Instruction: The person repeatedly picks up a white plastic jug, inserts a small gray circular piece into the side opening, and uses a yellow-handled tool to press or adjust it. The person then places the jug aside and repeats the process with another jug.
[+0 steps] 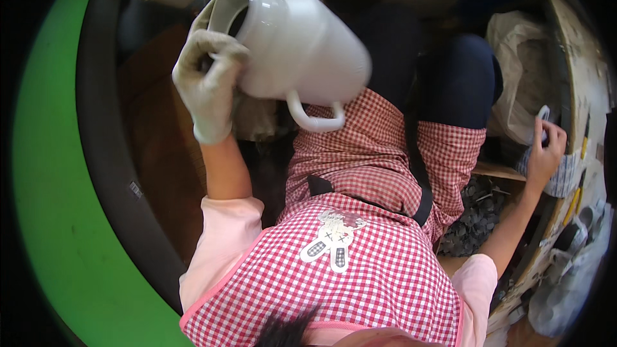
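My left hand (pixel 207 80), in a pale work glove, is closed on the mouth end of a large white plastic jug (pixel 308 45). The jug lies tilted on its side in the air, its open mouth toward the upper left and its looped handle hanging below, above my lap. Far to the right, my bare right hand (pixel 546 151) pinches a small white loop-shaped piece (pixel 544 113) between thumb and fingers; its exact kind is too small to tell. Just below that hand is a grey-and-white striped cloth (pixel 562 177).
A translucent plastic bag (pixel 511 77) stands beside my right knee. Below it, many small dark grey pieces (pixel 472 218) lie in a heap. A worn bench (pixel 575 90) runs along the right, with yellow-handled tools (pixel 574 202) and plastic-wrapped items (pixel 569 283). A green surface (pixel 51 173) with a dark edge curves along the left.
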Available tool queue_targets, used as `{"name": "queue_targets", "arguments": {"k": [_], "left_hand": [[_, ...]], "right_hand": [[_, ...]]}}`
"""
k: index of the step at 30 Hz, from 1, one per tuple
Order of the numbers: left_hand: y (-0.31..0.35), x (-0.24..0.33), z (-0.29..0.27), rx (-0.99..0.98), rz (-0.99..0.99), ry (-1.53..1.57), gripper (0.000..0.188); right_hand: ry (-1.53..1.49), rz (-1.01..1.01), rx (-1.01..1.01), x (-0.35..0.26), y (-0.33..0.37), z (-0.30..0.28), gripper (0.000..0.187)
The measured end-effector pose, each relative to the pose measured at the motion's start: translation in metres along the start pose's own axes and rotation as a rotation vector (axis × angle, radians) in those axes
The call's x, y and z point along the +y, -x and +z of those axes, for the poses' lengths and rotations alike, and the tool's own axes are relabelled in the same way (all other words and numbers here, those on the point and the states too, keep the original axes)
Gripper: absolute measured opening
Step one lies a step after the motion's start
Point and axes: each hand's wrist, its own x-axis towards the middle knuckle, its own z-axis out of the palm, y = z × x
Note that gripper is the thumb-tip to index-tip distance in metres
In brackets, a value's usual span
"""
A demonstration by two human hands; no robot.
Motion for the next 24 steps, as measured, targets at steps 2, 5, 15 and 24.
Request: {"name": "queue_targets", "arguments": {"k": [2,5,15,24], "left_hand": [[0.005,0.021,0.018,-0.186,0.292,-0.181,0.057],[0.021,0.035,0.059,-0.305,0.34,-0.171,0.086],[0.043,0.052,0.081,-0.359,0.402,-0.309,0.1],[0.049,0.048,0.077,-0.346,0.372,-0.308,0.094]], "right_hand": [[-0.675,0.52,0.009,-0.05,-0.005,-0.003,0.02],[-1.664,0.415,-0.372,-0.127,-0.009,-0.02,0.052],[-0.961,-0.414,-0.502,-0.268,-0.003,-0.051,0.033],[-0.603,-0.645,-0.367,-0.275,0.003,-0.029,0.034]]}}
